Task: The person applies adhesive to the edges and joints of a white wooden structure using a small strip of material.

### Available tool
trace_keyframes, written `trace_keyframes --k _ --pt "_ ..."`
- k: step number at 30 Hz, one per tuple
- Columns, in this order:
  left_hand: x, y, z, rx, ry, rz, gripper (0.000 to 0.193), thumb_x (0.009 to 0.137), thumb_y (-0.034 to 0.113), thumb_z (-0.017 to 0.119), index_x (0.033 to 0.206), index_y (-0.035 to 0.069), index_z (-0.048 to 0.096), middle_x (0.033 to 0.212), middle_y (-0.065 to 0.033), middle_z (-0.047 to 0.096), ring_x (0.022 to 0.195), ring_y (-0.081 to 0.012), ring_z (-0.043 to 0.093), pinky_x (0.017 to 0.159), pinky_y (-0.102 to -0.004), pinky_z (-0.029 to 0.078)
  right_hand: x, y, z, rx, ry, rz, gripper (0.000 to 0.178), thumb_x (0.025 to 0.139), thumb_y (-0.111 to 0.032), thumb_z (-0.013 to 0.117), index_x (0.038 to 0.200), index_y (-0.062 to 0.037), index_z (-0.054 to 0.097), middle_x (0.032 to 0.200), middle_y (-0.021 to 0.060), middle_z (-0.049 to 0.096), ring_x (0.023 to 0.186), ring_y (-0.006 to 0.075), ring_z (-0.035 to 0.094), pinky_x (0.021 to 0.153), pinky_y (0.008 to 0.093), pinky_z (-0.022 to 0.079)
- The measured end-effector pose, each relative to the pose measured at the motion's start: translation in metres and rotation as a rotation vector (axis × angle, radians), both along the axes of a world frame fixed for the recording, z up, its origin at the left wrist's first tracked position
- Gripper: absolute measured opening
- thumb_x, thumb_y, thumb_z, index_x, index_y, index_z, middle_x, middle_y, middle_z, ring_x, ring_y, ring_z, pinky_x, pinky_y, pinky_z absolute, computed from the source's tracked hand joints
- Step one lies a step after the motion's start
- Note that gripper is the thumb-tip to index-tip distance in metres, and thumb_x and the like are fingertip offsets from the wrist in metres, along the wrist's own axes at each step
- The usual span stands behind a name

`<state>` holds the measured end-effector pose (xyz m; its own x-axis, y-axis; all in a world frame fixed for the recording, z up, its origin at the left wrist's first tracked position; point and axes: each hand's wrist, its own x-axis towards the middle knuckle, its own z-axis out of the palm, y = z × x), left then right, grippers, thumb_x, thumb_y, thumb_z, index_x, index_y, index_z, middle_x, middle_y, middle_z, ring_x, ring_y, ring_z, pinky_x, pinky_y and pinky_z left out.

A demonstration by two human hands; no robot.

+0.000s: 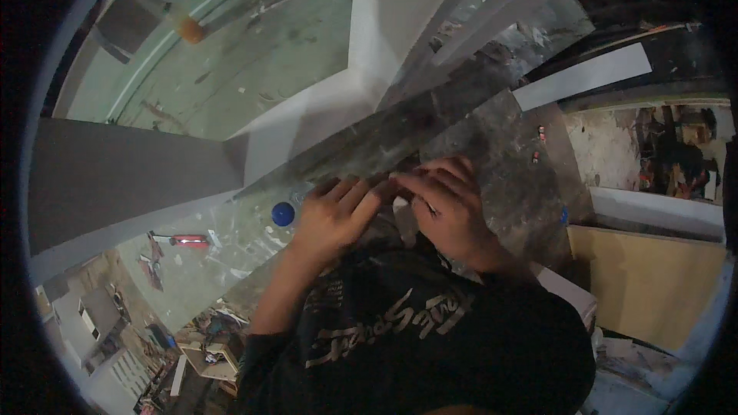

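Observation:
My left hand (338, 211) and my right hand (453, 211) meet over the worktable, close in front of my body. Both have bent, closed fingers, and the fingertips come together at one spot. Whatever they pinch there is too small and dark to make out. Just under the right hand a pale, narrow piece (401, 219) shows in part; whether the hand grips it I cannot tell. A round blue cap (283, 214) lies on the table right beside the left hand. Farther left is a red-handled tool (188, 240), perhaps a utility knife.
A large white panel frame (296, 111) stands across the table's far side. A white strip (584, 76) lies at the far right, near two small red items (538, 144). A tan board (653, 284) leans at right; an open wooden box (211, 361) sits lower left.

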<state>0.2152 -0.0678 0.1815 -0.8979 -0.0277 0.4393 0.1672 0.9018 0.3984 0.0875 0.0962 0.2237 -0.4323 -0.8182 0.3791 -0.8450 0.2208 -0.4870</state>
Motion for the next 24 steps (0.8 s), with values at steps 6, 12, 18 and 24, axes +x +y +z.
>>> trace_keyframes --k 6,12,18,24 --pt "-0.051 0.019 -0.056 0.512 0.113 0.313 0.052 0.088 0.014 0.059 0.137 0.003 0.043 0.132 -0.0200 0.051 0.119 -0.0376 0.051 0.099 -0.0453 0.041 -0.033 0.005 -0.058 0.201 -0.004 -0.346 0.024 0.078 -0.003 0.068 0.102 -0.0045 0.071 0.089 0.0111 0.064 0.089 0.0286 0.061 0.079 0.0391 0.046" --pt "-0.090 0.013 -0.179 0.789 0.017 0.082 0.081 0.088 0.020 0.053 0.152 -0.004 0.008 0.158 -0.0244 0.015 0.147 -0.0355 0.014 0.119 -0.0405 0.013 -0.063 0.021 -0.125 -0.100 -0.397 -0.543 0.019 0.082 -0.004 0.067 0.100 -0.0031 0.071 0.087 0.0121 0.068 0.076 0.0255 0.065 0.071 0.0346 0.050" --pt "-0.093 0.032 -0.217 0.612 0.041 0.132 0.075 0.088 0.013 0.044 0.152 -0.004 0.008 0.159 -0.0233 0.013 0.148 -0.0351 0.010 0.119 -0.0408 0.010 -0.050 -0.008 -0.148 -0.138 -0.415 -0.465 0.017 0.082 -0.005 0.066 0.098 -0.0051 0.070 0.090 0.0127 0.070 0.080 0.0276 0.067 0.074 0.0357 0.051" --pt "-0.099 0.038 -0.213 0.877 -0.005 0.208 0.068 0.090 0.011 0.040 0.151 -0.003 0.015 0.158 -0.0226 0.017 0.148 -0.0352 0.013 0.119 -0.0410 0.012 -0.061 -0.053 -0.172 0.124 -0.104 -0.328 0.018 0.085 -0.011 0.063 0.101 -0.0070 0.068 0.091 0.0124 0.069 0.084 0.0333 0.064 0.080 0.0443 0.046"
